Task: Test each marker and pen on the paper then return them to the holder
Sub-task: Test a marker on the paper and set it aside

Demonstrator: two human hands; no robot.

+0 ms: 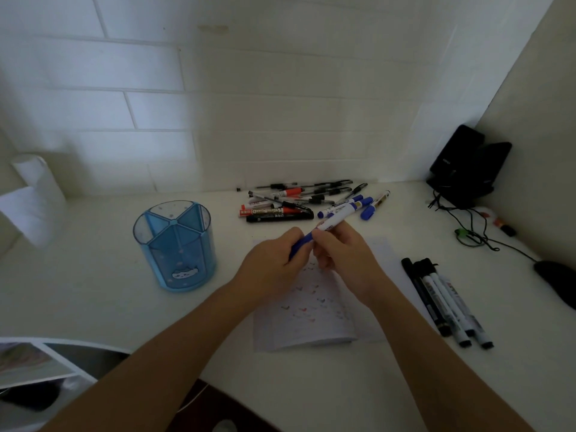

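Note:
Both hands hold one blue-and-white marker point(338, 218) above the paper point(311, 310). My left hand point(274, 263) grips its blue cap end. My right hand point(339, 254) pinches the white barrel just beyond the cap. The paper lies on the white desk and carries several small coloured test marks. A blue divided holder point(176, 244) stands at the left with nothing in it. A pile of pens and markers point(299, 201) lies by the wall behind my hands. Several more markers point(448, 300) lie in a row right of the paper.
A black speaker point(464, 165) with trailing cables stands in the back right corner, and a dark mouse point(558, 282) lies at the right edge. A white paper roll point(34, 194) stands far left. The desk's front edge point(218, 385) runs below my arms.

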